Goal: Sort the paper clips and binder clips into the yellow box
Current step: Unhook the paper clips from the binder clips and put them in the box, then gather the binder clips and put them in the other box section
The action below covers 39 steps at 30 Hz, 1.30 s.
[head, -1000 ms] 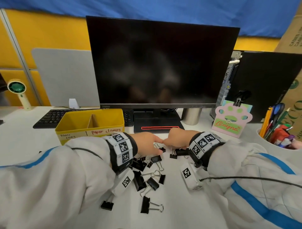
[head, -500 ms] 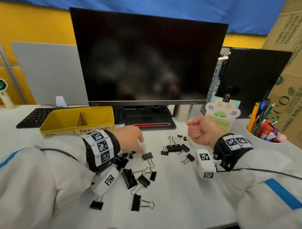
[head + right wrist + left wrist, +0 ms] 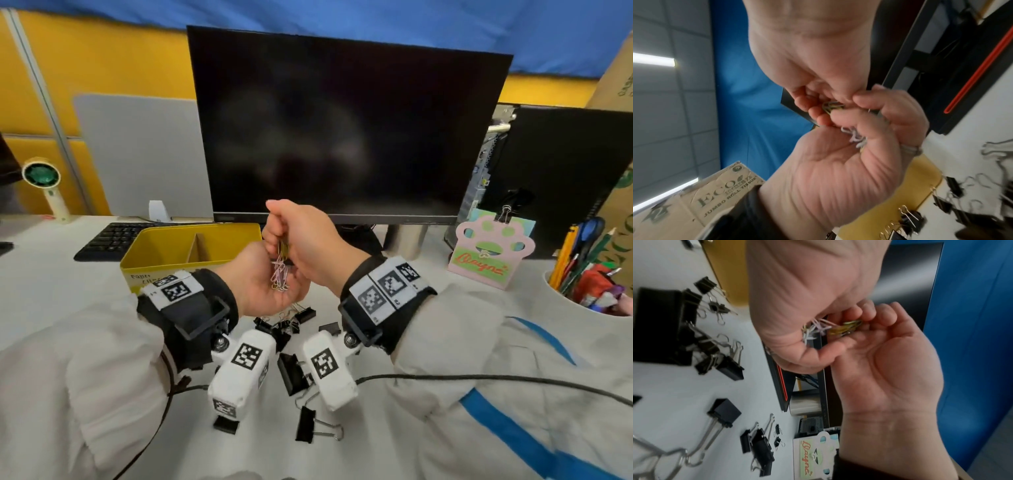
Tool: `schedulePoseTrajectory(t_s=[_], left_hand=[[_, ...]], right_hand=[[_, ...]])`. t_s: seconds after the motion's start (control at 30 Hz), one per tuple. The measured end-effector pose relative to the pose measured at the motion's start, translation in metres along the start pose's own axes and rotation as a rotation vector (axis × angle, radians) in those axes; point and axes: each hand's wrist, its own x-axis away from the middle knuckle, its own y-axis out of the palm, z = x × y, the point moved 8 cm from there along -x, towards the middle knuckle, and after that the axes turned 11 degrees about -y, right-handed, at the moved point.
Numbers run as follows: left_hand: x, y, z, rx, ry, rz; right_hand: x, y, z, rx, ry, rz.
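Observation:
My left hand [image 3: 270, 274] is raised palm up in front of the yellow box [image 3: 191, 228], its fingers cupped round a small bunch of pale pink and white paper clips [image 3: 280, 277]. The right hand [image 3: 284, 236] hovers just above that palm and pinches a few gold-green paper clips [image 3: 833, 106] that hang down into the bunch. Both wrist views show the fingers of the two hands touching around the clips [image 3: 846, 327]. Several black binder clips [image 3: 305, 426] lie scattered on the white desk below the wrists. The box has a divider and its two compartments look empty.
A dark monitor [image 3: 342, 130] stands behind the box, with a keyboard [image 3: 109, 236] to its left. At the right are a paw-shaped sign [image 3: 486, 253], a pen cup [image 3: 589, 274] and a metal cup [image 3: 406, 236]. A small fan [image 3: 44, 185] stands far left.
Both hands rose from the desk and came together. The left hand left the binder clips and turned palm up; the right hand swung in from the right to above it.

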Motion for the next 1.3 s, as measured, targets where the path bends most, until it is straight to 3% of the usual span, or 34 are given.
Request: schedulePoseTrajectory(t_s=[0.13,0.23,0.37,0.47,0.57,0.63,0.8,0.97,1.13,1.23,1.3], left_hand=[[0.016,-0.017,0.014,0.137,0.040,-0.001],[0.032,-0.029,0.038,0.166,0.167,0.053],[0.059,-0.052,0.082,-0.024,0.339,0.178],[0.090,-0.083,0.124,-0.305,0.568,0.466],[0.119,-0.107,0.149,-0.866,0.698,0.939],[0.124,-0.114,0.154,-1.188,0.743,1.087],[0.105,-0.129,0.148,-1.471,0.755,1.021],[0.097,-0.130,0.141,-1.537,0.705,0.955],[0.122,-0.120,0.143,-1.441,0.969,1.005],[0.143,-0.125,0.147,-1.414,1.014,1.123],[0.161,-0.131,0.147,-1.414,1.012,1.183]], right_hand=[[-0.008,0.014,-0.013,0.193,-0.138,-0.015],[-0.014,0.028,-0.016,0.260,-0.224,-0.020],[-0.027,0.034,-0.019,0.434,-0.401,0.080],[-0.040,0.040,0.008,0.592,-0.319,-0.007],[-0.040,0.051,0.045,0.809,-0.138,-0.251],[-0.035,0.059,0.058,0.975,-0.098,-0.377],[-0.031,0.072,0.066,1.280,-0.172,-0.490],[-0.036,0.075,0.072,1.337,-0.183,-0.480],[-0.033,0.074,0.067,1.275,-0.128,-0.412],[-0.026,0.094,0.049,1.232,-0.371,-0.279],[-0.015,0.125,0.039,1.138,-0.540,-0.369]])
